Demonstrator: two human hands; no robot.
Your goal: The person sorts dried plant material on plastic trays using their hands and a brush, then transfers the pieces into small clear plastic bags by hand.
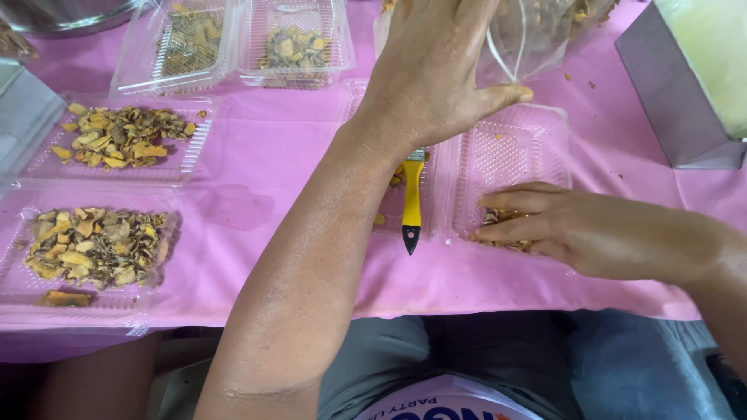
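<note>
The left hand (436, 74) reaches up to the top centre of the frame, fingers spread and laid against a clear bag (537, 35), palm away from us; whether it actually grips the bag, I cannot tell. It looks placed to steady the bag over the open tray (510, 148) below it. Lower right, the right hand (560, 229) lies flat in that tray, fingers straight and close together, pressing on a small heap of dried chips (498, 222), holding nothing, seemingly spreading or gathering them. Just left of it a yellow-handled brush (411, 206) rests with its black tip pointing toward the person, partly hidden by the left forearm. At the left edge, two trays (117, 140) (89, 249) carry loose spreads of orange-brown chips, well apart from the hands. Upper left, a hinged box (233, 43) holds more in both halves. Everything sits on a pink cloth (264, 194) with a faint damp stain. A grey box (673, 101) stands upper right.
</note>
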